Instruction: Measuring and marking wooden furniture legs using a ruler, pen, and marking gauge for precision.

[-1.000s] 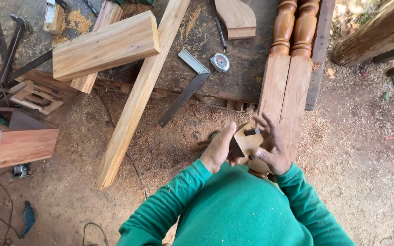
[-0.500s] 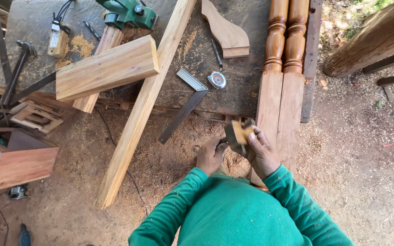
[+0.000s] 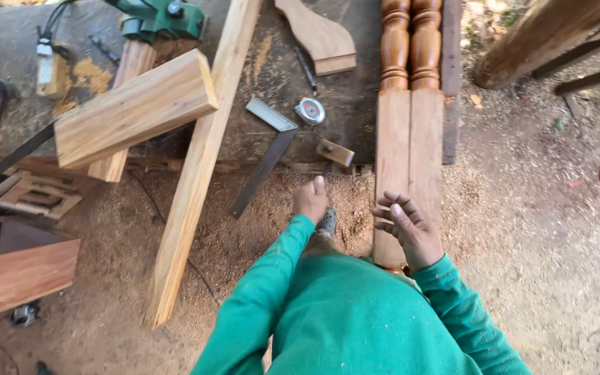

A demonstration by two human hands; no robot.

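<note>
At frame centre, the left hand (image 3: 311,200) curls closed and empty just below a small wood block (image 3: 335,153), while the right hand (image 3: 405,226) hovers open-fingered over turned posts (image 3: 410,125).

Two turned reddish-brown wooden posts (image 3: 409,104) lie side by side — one long pale plank (image 3: 199,167). One steel try square (image 3: 265,156), one round tape measure (image 3: 310,110).

The green power tool (image 3: 157,17) is cut off by the top edge.

Woodworking workshop, sawdust-strewn ground (image 3: 522,229), planks (image 3: 199,167), turned posts (image 3: 410,104), try square (image 3: 265,156)
</note>
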